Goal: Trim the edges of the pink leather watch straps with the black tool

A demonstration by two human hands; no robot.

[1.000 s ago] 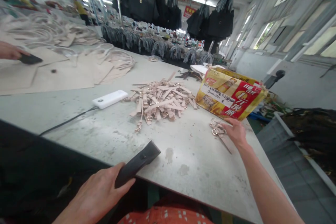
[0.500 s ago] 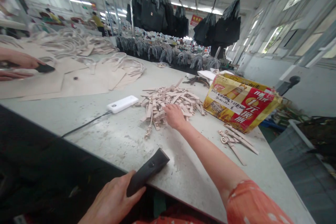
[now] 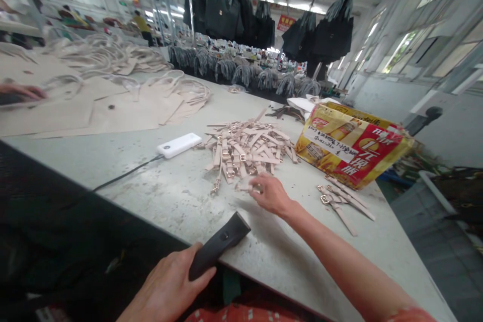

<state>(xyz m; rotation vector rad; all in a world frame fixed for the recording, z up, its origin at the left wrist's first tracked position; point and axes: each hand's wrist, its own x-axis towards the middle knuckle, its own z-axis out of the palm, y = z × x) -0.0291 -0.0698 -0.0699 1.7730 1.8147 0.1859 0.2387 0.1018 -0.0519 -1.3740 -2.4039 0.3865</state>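
Note:
My left hand [image 3: 169, 279] is closed around a black clipper-shaped hand tool [image 3: 219, 246] with a wide flat head, held over the table's front edge. My right hand [image 3: 269, 193] pinches a beige buckle strap [image 3: 244, 187], blurred and partly hidden by the fingers, just in front of the strap pile. That pile of beige buckle straps [image 3: 252, 146] lies in a heap at mid-table, with many metal buckles showing. Several more straps [image 3: 343, 201] rest apart, to the right of my right hand.
A white power bank [image 3: 179, 145] with a black cable lies left of the pile. The yellow and red carton [image 3: 352, 146] stands at the right. Beige bag panels [image 3: 136, 110] cover the table's left, where another person's hand [image 3: 22, 91] is. A grey bin [image 3: 433, 226] stands beyond the right edge.
My right hand has drawn back from the heap toward me, bringing a strap out in its fingers. The left hand keeps the black tool. The other person's hand has shifted left.

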